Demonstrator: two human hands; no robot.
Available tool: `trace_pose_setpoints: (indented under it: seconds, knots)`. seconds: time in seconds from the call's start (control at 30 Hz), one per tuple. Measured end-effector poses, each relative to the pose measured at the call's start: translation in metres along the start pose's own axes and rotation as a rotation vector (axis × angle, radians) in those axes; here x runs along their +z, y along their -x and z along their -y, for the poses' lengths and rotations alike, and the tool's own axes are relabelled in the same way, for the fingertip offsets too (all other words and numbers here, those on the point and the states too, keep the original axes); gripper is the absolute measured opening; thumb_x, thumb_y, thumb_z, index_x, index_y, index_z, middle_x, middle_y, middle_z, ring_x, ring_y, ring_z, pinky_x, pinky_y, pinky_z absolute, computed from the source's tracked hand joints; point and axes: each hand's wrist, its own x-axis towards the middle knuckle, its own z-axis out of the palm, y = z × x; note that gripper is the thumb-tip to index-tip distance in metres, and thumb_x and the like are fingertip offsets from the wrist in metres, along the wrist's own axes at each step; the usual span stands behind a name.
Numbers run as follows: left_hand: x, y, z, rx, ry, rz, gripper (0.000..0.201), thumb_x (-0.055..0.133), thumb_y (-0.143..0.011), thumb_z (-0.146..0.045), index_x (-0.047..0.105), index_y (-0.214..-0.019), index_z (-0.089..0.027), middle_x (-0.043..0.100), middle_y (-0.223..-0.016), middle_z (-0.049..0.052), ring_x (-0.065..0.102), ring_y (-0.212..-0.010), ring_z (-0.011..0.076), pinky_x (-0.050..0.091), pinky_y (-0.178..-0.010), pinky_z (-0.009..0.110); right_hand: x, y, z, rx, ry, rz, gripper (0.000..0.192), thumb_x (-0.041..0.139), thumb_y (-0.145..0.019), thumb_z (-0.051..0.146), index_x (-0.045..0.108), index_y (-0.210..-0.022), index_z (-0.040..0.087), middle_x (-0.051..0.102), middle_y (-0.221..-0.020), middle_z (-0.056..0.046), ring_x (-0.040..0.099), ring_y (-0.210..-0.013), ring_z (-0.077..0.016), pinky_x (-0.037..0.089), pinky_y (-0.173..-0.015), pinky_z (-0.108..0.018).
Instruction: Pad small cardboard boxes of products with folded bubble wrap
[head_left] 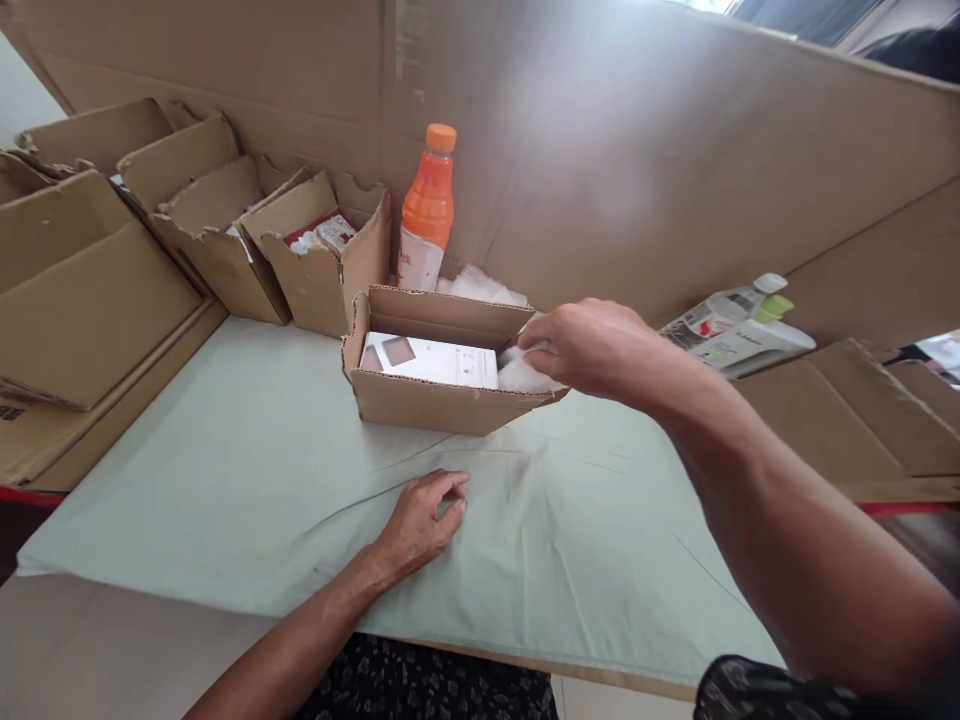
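An open cardboard box (427,405) stands at the middle of the cloth-covered table. Inside it lies a white printed carton (431,362), and a wad of translucent white plastic wrap (517,375) fills its right end. My right hand (585,345) reaches over that end, with fingers closed on the wrap; the fingertips are partly hidden. In front of the box, my left hand (424,520) rests on the pale green cloth (262,500), holding nothing, with thumb and forefinger loosely curved and a gap between them.
An orange-capped bottle (429,210) and more plastic wrap (484,285) are behind the box. Several cardboard bins (315,270) line the back left. At the right, a clear bottle (716,312) and a white bottle (757,345) lie tilted by another cardboard box (832,420). A tall cardboard wall (300,70) closes the back.
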Motion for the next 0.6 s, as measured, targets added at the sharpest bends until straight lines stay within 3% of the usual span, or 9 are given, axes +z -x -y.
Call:
trace_pose_setpoints:
  seconds: [0.17,0.3,0.4,0.47,0.53,0.6]
  knots:
    - [0.004,0.0,0.005,0.092,-0.099,-0.006,0.032,0.053,-0.085,-0.018,0.068,-0.112,-0.018,0.073,-0.096,0.007,0.069,-0.088,0.021,0.055,-0.083,0.035,0.019,-0.023,0.008,-0.022,-0.019,0.22,0.018,0.06,-0.077,0.016,0.068,-0.061,0.022,0.059,-0.054,0.001,0.044,-0.046,-0.0099,0.028,-0.049,-0.025]
    - [0.004,-0.001,0.003,0.114,-0.098,-0.019,0.03,0.052,-0.085,-0.017,0.069,-0.11,-0.017,0.073,-0.095,0.007,0.069,-0.088,0.0207,0.056,-0.082,0.034,0.017,-0.013,0.013,-0.018,-0.068,0.23,0.022,0.052,-0.078,0.012,0.072,-0.076,0.022,0.069,-0.067,0.0,0.053,-0.054,-0.012,0.031,-0.051,-0.025]
    - [-0.005,0.007,0.0,0.146,-0.059,-0.145,0.028,0.051,-0.089,-0.018,0.068,-0.111,-0.018,0.072,-0.093,0.006,0.069,-0.086,0.0186,0.056,-0.081,0.032,0.0,0.017,0.009,0.092,-0.233,-0.016,0.031,0.053,-0.083,0.018,0.073,-0.105,0.023,0.075,-0.081,0.0,0.062,-0.064,-0.0151,0.041,-0.059,-0.026]
    - [-0.018,0.015,-0.001,0.136,-0.059,-0.354,0.026,0.052,-0.092,-0.02,0.067,-0.113,-0.019,0.07,-0.097,0.006,0.068,-0.09,0.0186,0.056,-0.084,0.032,-0.005,0.047,0.003,0.199,-0.348,-0.257,0.029,0.055,-0.088,0.026,0.072,-0.11,0.023,0.076,-0.086,-0.001,0.065,-0.07,-0.017,0.046,-0.064,-0.029]
    - [-0.037,0.022,-0.001,0.084,-0.077,-0.614,0.028,0.056,-0.092,-0.023,0.065,-0.119,-0.021,0.068,-0.107,0.007,0.066,-0.1,0.02,0.054,-0.092,0.035,0.004,0.079,-0.003,0.298,-0.424,-0.445,0.025,0.057,-0.091,0.035,0.073,-0.103,0.022,0.076,-0.086,-0.004,0.066,-0.073,-0.0185,0.049,-0.066,-0.031]
    - [-0.058,0.023,0.0,0.04,-0.06,-0.808,0.041,0.062,-0.09,-0.024,0.059,-0.13,-0.023,0.063,-0.124,0.009,0.062,-0.113,0.0223,0.051,-0.1,0.038,0.03,0.102,-0.006,0.367,-0.502,-0.519,0.025,0.058,-0.091,0.039,0.072,-0.1,0.021,0.076,-0.088,-0.006,0.067,-0.076,-0.0197,0.051,-0.068,-0.033]
